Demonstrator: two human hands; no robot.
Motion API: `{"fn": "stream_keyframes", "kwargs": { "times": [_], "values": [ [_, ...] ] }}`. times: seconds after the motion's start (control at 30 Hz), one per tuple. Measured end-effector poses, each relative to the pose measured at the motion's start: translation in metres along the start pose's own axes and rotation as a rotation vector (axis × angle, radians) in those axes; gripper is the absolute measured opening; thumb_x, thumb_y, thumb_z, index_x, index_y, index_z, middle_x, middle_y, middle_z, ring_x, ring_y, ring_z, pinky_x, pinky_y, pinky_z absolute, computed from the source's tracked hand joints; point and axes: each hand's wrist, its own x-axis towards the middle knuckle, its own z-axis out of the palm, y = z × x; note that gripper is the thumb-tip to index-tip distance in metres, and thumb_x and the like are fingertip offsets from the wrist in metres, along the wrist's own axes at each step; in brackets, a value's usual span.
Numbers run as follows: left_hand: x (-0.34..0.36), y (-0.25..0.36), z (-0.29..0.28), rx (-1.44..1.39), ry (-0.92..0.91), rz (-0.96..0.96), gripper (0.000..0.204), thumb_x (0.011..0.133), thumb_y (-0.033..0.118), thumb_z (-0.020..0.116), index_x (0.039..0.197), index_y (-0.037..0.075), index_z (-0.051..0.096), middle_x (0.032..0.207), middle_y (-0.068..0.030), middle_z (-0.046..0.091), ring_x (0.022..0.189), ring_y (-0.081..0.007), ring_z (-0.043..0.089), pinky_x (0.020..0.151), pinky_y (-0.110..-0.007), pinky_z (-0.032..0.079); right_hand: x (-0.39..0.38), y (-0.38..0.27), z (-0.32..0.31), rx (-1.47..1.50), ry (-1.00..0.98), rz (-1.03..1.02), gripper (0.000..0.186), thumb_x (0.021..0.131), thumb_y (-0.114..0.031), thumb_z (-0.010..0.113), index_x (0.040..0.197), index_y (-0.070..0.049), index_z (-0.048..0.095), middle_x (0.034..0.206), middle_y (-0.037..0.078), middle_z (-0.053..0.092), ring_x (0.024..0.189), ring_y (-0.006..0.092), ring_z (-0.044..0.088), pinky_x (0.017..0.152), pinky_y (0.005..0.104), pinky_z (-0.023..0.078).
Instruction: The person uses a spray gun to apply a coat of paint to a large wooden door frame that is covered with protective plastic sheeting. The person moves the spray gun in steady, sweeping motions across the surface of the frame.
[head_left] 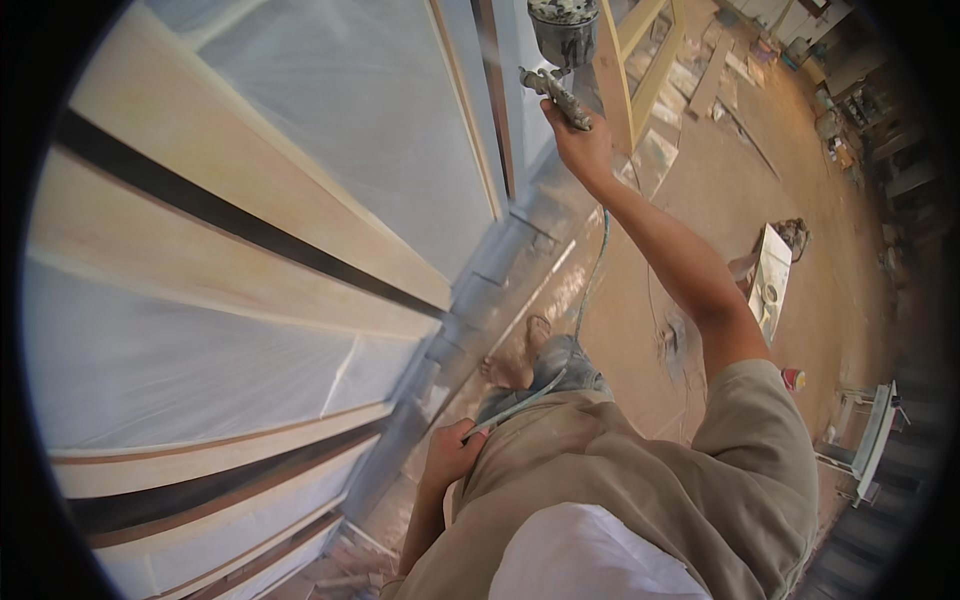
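My right hand (586, 148) is closed round the grip of a paint-spattered spray gun (555, 90), held out ahead on a stretched arm. A dark, paint-crusted cup (563, 36) sits on top of the gun. From below that hand a thin greenish hose (592, 285) drops and curves back to my waist. There my left hand (455, 456) is closed round the hose. To the left stand large panels with pale wood frames (255, 165) and dark strips between them. Whitish film-like sheeting (340, 85) fills the frames. The spray gun is near the far end of the panels.
Grey blocks (470, 290) run along the panels' foot. An unpainted wooden frame (640, 70) stands beyond the gun. On the brown floor are boards (710, 75), a white board (770, 275) with a tape roll, a small can (793, 379) and a metal stand (866, 440).
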Motion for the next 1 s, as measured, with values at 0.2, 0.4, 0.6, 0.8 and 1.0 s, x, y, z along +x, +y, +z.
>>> {"fn": "stream_keyframes", "kwargs": {
  "times": [0.2, 0.4, 0.6, 0.8, 1.0],
  "values": [
    [0.002, 0.009, 0.027, -0.076, -0.076, -0.223, 0.029, 0.087, 0.025, 0.070, 0.077, 0.000, 0.061, 0.068, -0.0240, 0.059, 0.060, -0.0409, 0.058, 0.057, -0.042, 0.046, -0.043, 0.106, 0.036, -0.030, -0.082, 0.155, 0.049, 0.086, -0.054, 0.073, 0.088, -0.005, 0.071, 0.074, 0.019, 0.067, 0.075, 0.0420, 0.064, 0.069, 0.0473, 0.048],
    [0.008, 0.017, 0.060, -0.074, -0.176, -0.504, 0.031, 0.088, 0.027, 0.070, 0.077, -0.001, 0.063, 0.065, -0.0244, 0.058, 0.057, -0.0378, 0.058, 0.056, -0.043, 0.045, -0.069, 0.219, 0.075, -0.152, -0.196, 0.337, 0.048, 0.085, -0.054, 0.073, 0.090, -0.007, 0.072, 0.078, 0.021, 0.068, 0.080, 0.0446, 0.066, 0.071, 0.0498, 0.049],
    [0.009, 0.016, 0.106, -0.178, -0.216, -0.877, 0.035, 0.089, 0.031, 0.070, 0.076, -0.001, 0.062, 0.061, -0.0217, 0.057, 0.052, -0.0253, 0.053, 0.054, -0.041, 0.043, -0.103, 0.334, 0.126, -0.191, -0.233, 0.434, 0.049, 0.084, -0.056, 0.073, 0.091, -0.008, 0.072, 0.081, 0.023, 0.069, 0.085, 0.0468, 0.066, 0.074, 0.0511, 0.050],
    [0.018, 0.021, 0.139, -0.268, -0.230, -1.039, 0.038, 0.090, 0.032, 0.069, 0.075, -0.001, 0.059, 0.058, -0.0189, 0.054, 0.052, -0.0209, 0.048, 0.053, -0.040, 0.041, -0.125, 0.431, 0.175, -0.361, -0.324, 0.531, 0.053, 0.082, -0.061, 0.072, 0.095, -0.009, 0.074, 0.085, 0.024, 0.071, 0.089, 0.0470, 0.066, 0.078, 0.0534, 0.051],
    [0.034, 0.020, 0.147, -0.329, -0.224, -1.086, 0.037, 0.092, 0.029, 0.069, 0.073, -0.001, 0.058, 0.056, -0.0161, 0.051, 0.054, -0.0148, 0.044, 0.051, -0.039, 0.038, -0.133, 0.481, 0.204, -0.510, -0.390, 0.619, 0.060, 0.082, -0.064, 0.069, 0.101, -0.008, 0.074, 0.095, 0.024, 0.072, 0.096, 0.0453, 0.067, 0.083, 0.0528, 0.052]
  ]
}}
